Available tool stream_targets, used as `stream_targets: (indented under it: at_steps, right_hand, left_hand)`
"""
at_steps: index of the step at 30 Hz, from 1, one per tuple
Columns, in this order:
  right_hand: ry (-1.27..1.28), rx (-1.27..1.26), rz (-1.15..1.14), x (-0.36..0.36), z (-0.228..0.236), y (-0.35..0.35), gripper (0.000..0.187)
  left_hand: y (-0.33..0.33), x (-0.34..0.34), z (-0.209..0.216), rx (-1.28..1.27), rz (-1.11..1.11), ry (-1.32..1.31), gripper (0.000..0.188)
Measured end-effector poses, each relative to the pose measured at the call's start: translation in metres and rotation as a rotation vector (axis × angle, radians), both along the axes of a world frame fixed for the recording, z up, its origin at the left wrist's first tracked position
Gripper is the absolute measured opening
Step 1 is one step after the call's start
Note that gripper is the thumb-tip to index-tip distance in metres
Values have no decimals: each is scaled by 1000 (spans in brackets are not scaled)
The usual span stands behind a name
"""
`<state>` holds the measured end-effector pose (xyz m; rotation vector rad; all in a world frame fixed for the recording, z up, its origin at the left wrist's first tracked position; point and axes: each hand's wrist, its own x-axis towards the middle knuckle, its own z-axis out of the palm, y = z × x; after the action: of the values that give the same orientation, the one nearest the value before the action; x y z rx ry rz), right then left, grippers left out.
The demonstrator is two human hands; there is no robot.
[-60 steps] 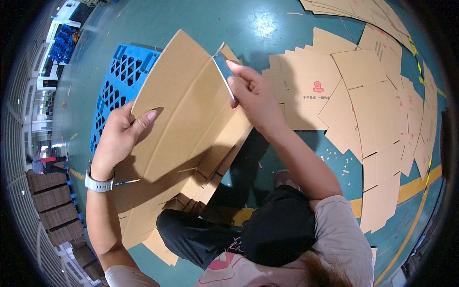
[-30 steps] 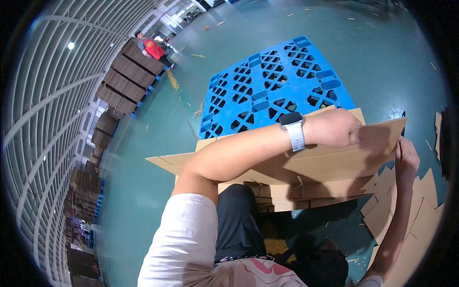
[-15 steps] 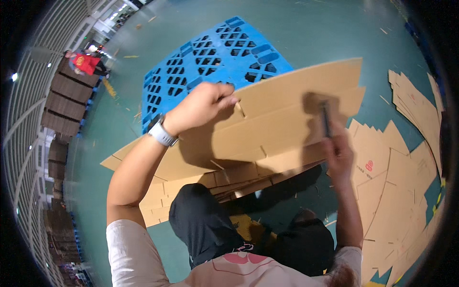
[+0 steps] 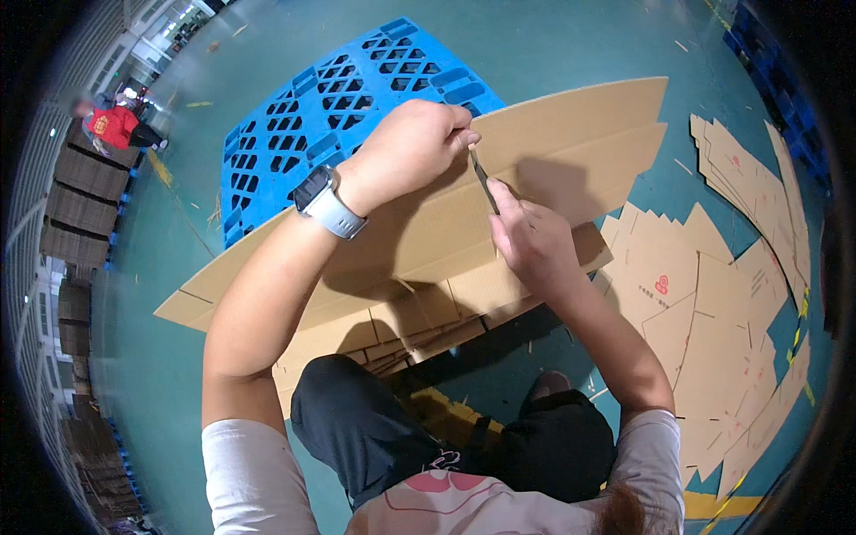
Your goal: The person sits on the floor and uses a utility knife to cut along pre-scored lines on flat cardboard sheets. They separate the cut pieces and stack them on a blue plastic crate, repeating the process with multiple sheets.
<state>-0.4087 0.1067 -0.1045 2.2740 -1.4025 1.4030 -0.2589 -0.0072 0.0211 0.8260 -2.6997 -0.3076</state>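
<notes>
A creased, slotted cardboard sheet point(image 4: 526, 152) is tilted up across the front of a blue plastic pallet point(image 4: 357, 98). At its upper edge my left hand point(image 4: 415, 147) pinches the cardboard, thumb and fingers together, a smartwatch on the wrist. In my right hand point(image 4: 535, 241) is a slim dark utility knife point(image 4: 482, 181). Its tip points up and meets the cardboard close beside my left fingertips, by a slot. More flat cardboard point(image 4: 357, 330) lies stacked under the tilted sheet, in front of my knees.
Loose cardboard sheets point(image 4: 704, 303) lie spread on the green floor to the right, with another pile point(image 4: 740, 178) behind them. Blue pallets point(image 4: 785, 89) stand at the far right. Brown stacks point(image 4: 89, 187) line the left side, near a person in red point(image 4: 111, 127).
My right hand has moved left and upward with the knife, from the sheet's right part to beside my left fingers. My left hand has shifted slightly up and right, still pinching the edge.
</notes>
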Motion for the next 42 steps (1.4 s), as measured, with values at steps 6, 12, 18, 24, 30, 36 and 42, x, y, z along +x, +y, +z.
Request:
stream_targets:
  at_steps: [6,12,18,24,30,36,42]
  right_hand:
    - [153,172,-20,2,18,-2,45]
    - [115,119,1,-3,6,5,44]
    - [99,126,-13,-1,-3,17,45]
    - [106,161,-5,-6,9,34,46]
    - [158,140,26,-13,23,29,46]
    - [149,52,50,-13,19,10,45]
    - [173,35,48,-13,18,5,45]
  left_hand:
    - [5,0,-4,-26,31,-38,21]
    - [11,-8,-8,-90,19,-14,22]
    - [9,-7,-13,-113,16,6,23]
    - [10,-7,-10,-94,11,7,23]
    - [13,-6,-8,-71,20,-5,23]
    - [13,-7,-8,-68,28,-4,23]
    - [13,-8,-9,-103,8,25,22]
